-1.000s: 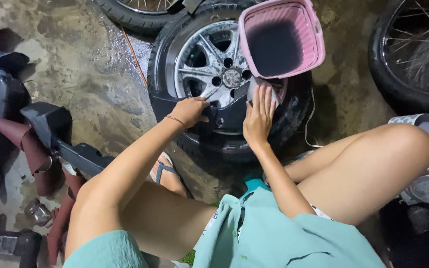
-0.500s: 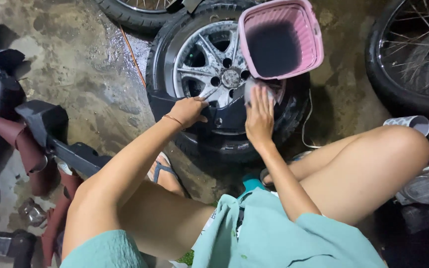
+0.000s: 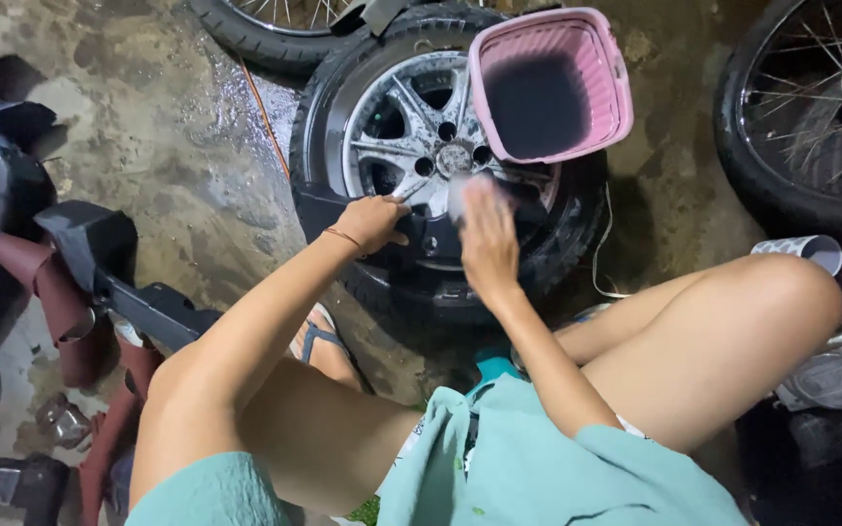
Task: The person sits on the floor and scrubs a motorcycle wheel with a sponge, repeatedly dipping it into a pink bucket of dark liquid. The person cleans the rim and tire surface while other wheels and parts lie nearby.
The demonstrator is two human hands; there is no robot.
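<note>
Rubber tyre (image 3: 577, 244) heavy, wet, slick; left hand (image 3: 370, 220) gripping alloy rim (image 3: 411, 146), right hand (image 3: 487, 239) flat, fingers spread, pressing pale cloth (image 3: 462, 190).

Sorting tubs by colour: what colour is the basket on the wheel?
Pink basket, dark inside; head view.

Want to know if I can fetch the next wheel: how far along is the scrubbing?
Done: the silver rim's upper spokes show clean and wet. In hand: the right hand rubs the black piece lying across the wheel, and the left hand steadies it. Left: the tyre and the part under the pink basket.
</note>
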